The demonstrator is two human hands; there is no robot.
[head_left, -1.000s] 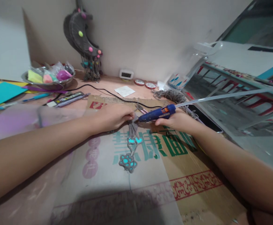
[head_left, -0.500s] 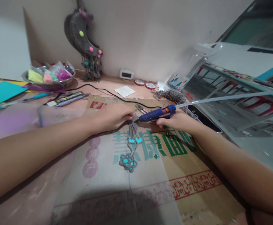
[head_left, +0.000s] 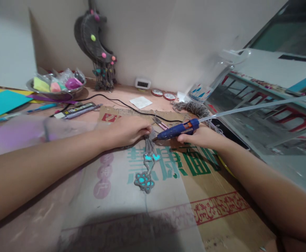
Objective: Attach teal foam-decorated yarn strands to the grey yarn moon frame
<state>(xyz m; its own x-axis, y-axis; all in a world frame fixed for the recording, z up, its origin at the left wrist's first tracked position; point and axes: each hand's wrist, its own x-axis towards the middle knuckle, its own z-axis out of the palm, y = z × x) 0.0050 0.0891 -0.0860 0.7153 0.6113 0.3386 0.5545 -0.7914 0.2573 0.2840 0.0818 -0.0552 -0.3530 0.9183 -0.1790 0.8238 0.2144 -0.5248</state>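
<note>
My right hand (head_left: pixel 201 137) grips a blue hot glue gun (head_left: pixel 177 130) with a long clear glue stick (head_left: pixel 249 108) sticking out behind it. Its nozzle points left at the top of a grey yarn ornament (head_left: pixel 148 162) with turquoise heart and paw shapes. That ornament lies flat on cardboard (head_left: pixel 168 196) with green and red print. My left hand (head_left: pixel 129 130) pinches the ornament's top end, right beside the nozzle tip.
A grey crescent dreamcatcher (head_left: pixel 95 42) leans on the wall. A metal bowl (head_left: pixel 55 87) of coloured bits, pens, a black cable (head_left: pixel 116 102), grey yarn (head_left: pixel 192 107), two round tins (head_left: pixel 163 94), a small clock (head_left: pixel 142 83) and coloured paper (head_left: pixel 0 101) lie beyond. A glass surface (head_left: pixel 260 133) borders the right.
The glue gun and my right hand have shifted slightly right and down; the view moved a little. My left hand keeps its pinch on the ornament.
</note>
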